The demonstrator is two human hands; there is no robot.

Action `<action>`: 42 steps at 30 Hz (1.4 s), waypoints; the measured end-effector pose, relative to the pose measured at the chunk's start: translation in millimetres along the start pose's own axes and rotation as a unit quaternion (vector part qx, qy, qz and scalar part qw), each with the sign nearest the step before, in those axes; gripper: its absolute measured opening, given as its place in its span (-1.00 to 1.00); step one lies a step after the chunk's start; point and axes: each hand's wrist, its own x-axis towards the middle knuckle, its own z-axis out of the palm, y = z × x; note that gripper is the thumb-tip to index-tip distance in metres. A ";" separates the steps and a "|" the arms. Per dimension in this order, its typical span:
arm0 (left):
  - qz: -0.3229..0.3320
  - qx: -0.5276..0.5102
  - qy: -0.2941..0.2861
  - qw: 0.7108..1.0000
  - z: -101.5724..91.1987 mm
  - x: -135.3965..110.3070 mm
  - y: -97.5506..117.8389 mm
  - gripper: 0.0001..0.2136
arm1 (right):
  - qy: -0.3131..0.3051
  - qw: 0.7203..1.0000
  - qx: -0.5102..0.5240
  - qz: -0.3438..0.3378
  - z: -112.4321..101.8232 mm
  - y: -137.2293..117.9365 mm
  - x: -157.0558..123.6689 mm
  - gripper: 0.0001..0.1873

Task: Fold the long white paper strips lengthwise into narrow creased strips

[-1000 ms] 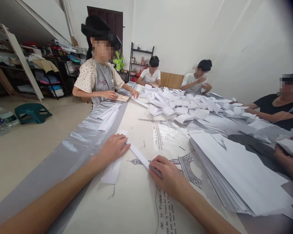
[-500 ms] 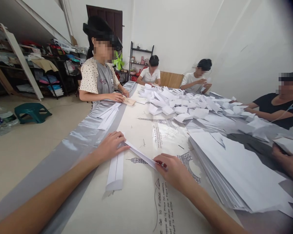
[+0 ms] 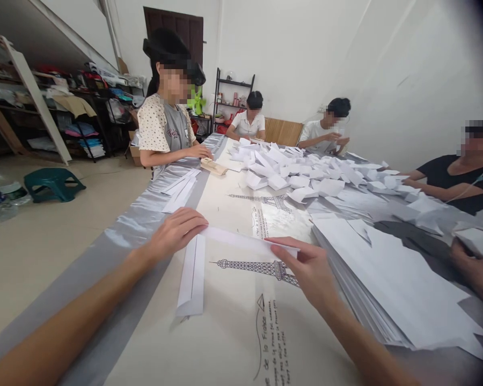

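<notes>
Folded strip [image 3: 237,237] stretched between two hands over a printed counter [image 3: 221,343]

Nearest to us, the counter's pale cover bears handwriting and a lattice tower [image 3: 247,266]. Our right hand [image 3: 308,271] pinches the right end of the folded strip, its fingers parted only by the thickness of the paper. Our left hand [image 3: 176,234] has its fingers drawn together on the strip's left end, with only paper in their hold. Between them the white strip runs nearly straight, sloping slightly down to the right; we cannot tell whether its middle touches the counter. A second strip [image 3: 192,279], marked by a lengthwise seam, lies just beside the left hand on its near side. To the right we note a fanned stack of large white sheets [image 3: 386,279] and, past it, another person's hand [image 3: 478,271] on a white folded piece [image 3: 478,241].

Farther off, loose strips [image 3: 181,190] lie on a silver cover [image 3: 123,238] at the left edge. Beyond, a person in dotted sleeves [image 3: 173,128] has a hand at a wooden block [image 3: 214,166]. A broad heap of folded papers [image 3: 298,174] separates us from a person in a dark top [image 3: 456,169] at right and two people in white [image 3: 247,124] at the back, near a black shelf [image 3: 235,83].
</notes>
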 end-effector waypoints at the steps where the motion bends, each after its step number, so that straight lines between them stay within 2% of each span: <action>1: -0.006 -0.008 0.000 1.000 -1.5 -0.2 0.7 -0.87 | 0.013 0.999 0.027 0.019 -0.2 -0.3 -0.1 -0.77; 5: -0.064 -0.069 -0.048 0.994 -1.2 -2.8 5.4 -0.85 | 0.042 0.980 0.188 0.039 4.4 4.5 -0.4 -0.78; 9: -0.180 -0.147 -0.116 0.966 -4.2 0.8 9.8 -0.80 | 0.057 0.962 0.262 0.054 7.8 8.5 2.0 -0.74; 11: -0.223 -0.188 -0.154 0.944 -9.7 6.2 11.4 -0.76 | 0.067 0.959 0.268 0.069 7.0 9.8 4.5 -0.69; 14: -0.242 -0.268 -0.209 0.909 -19.8 13.4 10.5 -0.73 | 0.067 0.957 0.264 0.102 4.4 12.7 8.1 -0.63; 18: -0.278 -0.354 -0.306 0.839 -28.8 12.3 1.3 -0.74 | 0.048 0.950 0.275 0.138 1.9 16.9 11.3 -0.64; 20: -0.299 -0.383 -0.325 0.811 -29.9 8.2 -4.2 -0.75 | 0.045 0.948 0.281 0.143 1.0 17.7 12.2 -0.65; 22: -0.314 -0.400 -0.314 0.802 -28.2 4.1 -8.0 -0.76 | 0.035 0.948 0.282 0.141 -0.1 17.2 12.7 -0.67; 27: -0.336 -0.390 -0.230 0.826 -17.4 -0.1 -10.1 -0.74 | -0.019 0.942 0.309 0.128 -2.9 13.9 12.2 -0.78; 32: -0.370 -0.387 -0.134 0.834 -11.2 -4.0 -16.5 -0.64 | 0.029 0.908 0.374 0.185 -1.8 19.2 14.9 -0.83; 35: -0.380 -0.404 -0.133 0.822 -11.0 -8.5 -22.3 -0.61 | 0.056 0.897 0.386 0.207 -2.4 26.0 18.7 -0.80; 40: -0.387 -0.466 -0.144 0.783 -13.3 -13.6 -27.2 -0.61 | 0.096 0.891 0.388 0.216 -9.7 39.3 26.7 -0.83; 42: -0.387 -0.469 -0.145 0.780 -13.7 -14.5 -27.8 -0.63 | 0.095 0.893 0.383 0.217 -11.8 43.6 29.6 -0.84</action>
